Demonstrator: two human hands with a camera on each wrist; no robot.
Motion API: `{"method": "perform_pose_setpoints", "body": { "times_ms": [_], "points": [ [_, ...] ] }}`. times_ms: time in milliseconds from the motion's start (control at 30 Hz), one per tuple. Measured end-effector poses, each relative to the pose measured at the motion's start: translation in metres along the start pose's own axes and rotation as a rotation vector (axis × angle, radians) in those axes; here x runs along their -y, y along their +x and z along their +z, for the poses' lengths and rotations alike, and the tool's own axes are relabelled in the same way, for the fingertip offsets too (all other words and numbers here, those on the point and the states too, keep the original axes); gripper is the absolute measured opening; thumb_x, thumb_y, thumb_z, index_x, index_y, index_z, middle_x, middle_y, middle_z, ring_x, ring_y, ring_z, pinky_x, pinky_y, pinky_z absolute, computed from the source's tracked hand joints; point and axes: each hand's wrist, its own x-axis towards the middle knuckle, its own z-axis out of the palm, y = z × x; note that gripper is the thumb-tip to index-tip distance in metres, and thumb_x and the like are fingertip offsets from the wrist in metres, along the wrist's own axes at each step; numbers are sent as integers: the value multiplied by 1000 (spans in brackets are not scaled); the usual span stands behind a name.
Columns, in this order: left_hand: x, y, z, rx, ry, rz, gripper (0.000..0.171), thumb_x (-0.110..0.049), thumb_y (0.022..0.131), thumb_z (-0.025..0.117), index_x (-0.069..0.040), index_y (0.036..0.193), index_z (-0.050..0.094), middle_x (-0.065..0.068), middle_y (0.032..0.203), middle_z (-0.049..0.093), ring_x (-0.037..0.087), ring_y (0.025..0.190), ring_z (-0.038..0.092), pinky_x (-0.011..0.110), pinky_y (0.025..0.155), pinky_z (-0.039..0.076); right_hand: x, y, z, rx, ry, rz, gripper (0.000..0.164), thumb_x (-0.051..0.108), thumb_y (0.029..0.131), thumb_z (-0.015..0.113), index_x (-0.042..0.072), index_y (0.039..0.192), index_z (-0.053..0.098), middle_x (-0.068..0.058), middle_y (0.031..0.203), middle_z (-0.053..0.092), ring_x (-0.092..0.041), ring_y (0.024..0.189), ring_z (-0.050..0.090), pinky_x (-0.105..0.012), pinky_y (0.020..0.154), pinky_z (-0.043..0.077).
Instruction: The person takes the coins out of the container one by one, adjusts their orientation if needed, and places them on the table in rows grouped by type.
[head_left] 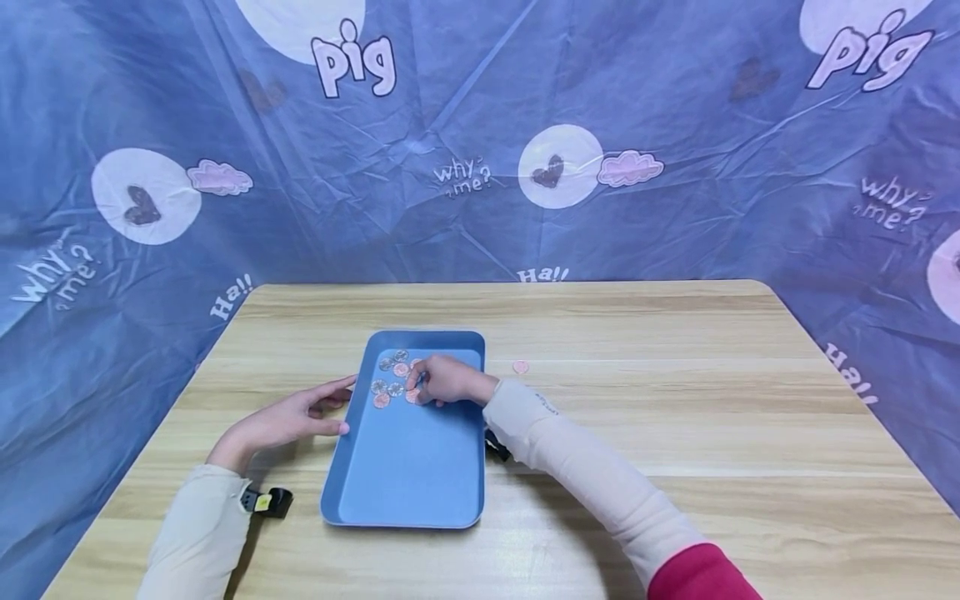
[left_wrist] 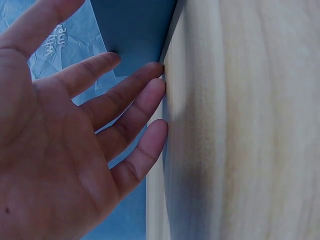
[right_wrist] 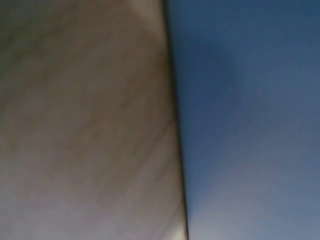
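A blue rectangular tray (head_left: 408, 467) stands on the table, with several silver coins (head_left: 379, 387) and copper-coloured coins (head_left: 382, 401) lying flat in its far half. My left hand (head_left: 288, 417) is at the tray's left side, thumb and fingers spread, fingertips right at the outer wall. In the left wrist view its palm and loosely straight fingers (left_wrist: 135, 102) show beside the tray wall (left_wrist: 132, 30). My right hand (head_left: 447, 380) reaches over the right rim, its fingertips down among the coins beside a copper-coloured coin (head_left: 412, 397). I cannot tell whether it pinches one.
One copper-coloured coin (head_left: 521, 367) lies on the wooden table (head_left: 660, 417), right of the tray. A blue printed cloth (head_left: 480, 225) hangs behind the table and along both sides. The right wrist view is blurred, with a blue surface (right_wrist: 255, 125) filling its right part.
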Motion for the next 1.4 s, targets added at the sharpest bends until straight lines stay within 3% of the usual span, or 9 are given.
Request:
{"method": "perform_pose_setpoints", "body": {
  "times_ms": [467, 900, 1067, 1400],
  "points": [
    [0, 1, 1, -4, -8, -16, 83, -29, 90, 68, -6, 154, 20, 27, 148, 37, 43, 130, 45, 55, 106, 40, -2, 0, 1, -33, -11, -82, 16, 0, 83, 71, 8, 95, 65, 3, 74, 53, -8, 51, 50, -18, 52, 44],
    [1, 2, 2, -10, -6, -22, 81, -30, 91, 67, -8, 154, 22, 24, 148, 39, 41, 130, 45, 49, 106, 41, -5, -1, -1, 10, -22, -122, 12, 4, 88, 68, 12, 94, 62, 2, 69, 60, -10, 50, 55, -22, 53, 49],
    [0, 1, 1, -5, -8, -10, 81, -29, 91, 67, -6, 154, 21, 26, 147, 38, 42, 130, 45, 52, 106, 41, -7, -2, -2, 33, 18, -131, 6, 13, 90, 69, 12, 93, 63, 0, 66, 62, -12, 50, 58, -23, 57, 52],
    [-1, 2, 2, -18, -12, -28, 80, -30, 90, 68, -9, 154, 23, 23, 147, 41, 39, 130, 45, 49, 105, 40, -3, -4, -1, 62, 179, -66, 10, 5, 86, 69, 11, 94, 65, -4, 67, 67, -14, 53, 63, -25, 56, 52]
  ]
}}
